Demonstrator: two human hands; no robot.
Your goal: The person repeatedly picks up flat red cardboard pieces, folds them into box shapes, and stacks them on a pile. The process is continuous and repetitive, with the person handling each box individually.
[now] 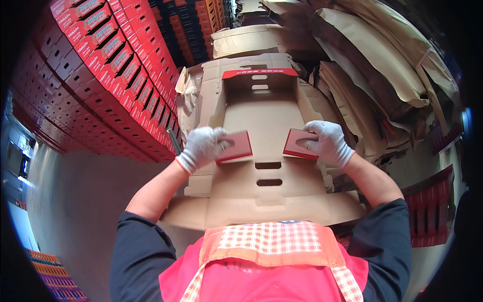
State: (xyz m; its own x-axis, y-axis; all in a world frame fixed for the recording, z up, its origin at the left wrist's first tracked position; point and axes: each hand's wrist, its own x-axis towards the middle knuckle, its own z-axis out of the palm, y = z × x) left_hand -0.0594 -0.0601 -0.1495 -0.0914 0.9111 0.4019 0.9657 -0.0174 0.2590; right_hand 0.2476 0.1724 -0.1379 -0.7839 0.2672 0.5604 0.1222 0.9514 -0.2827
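In front of me lies a partly folded cardboard box (261,113), brown inside, with its far end wall standing and a red rim along the top. Its near end panel (269,194), with two slot-shaped holes, lies flat toward me. My left hand (204,145), in a white knit glove, grips a red-edged corner flap (240,143) of the box between thumb and fingers. Across from it my right hand (327,141), gloved too, pinches the matching corner flap (297,143). Both flaps are turned inward, across the box's near end. Some fingers are hidden behind the flaps.
Tall stacks of red folded boxes (115,65) rise at the left. Behind them are orange and black stacks (186,30). Bundles of flat brown cardboard (372,55) lean at the right and back. More red boxes (430,211) stand low at the right.
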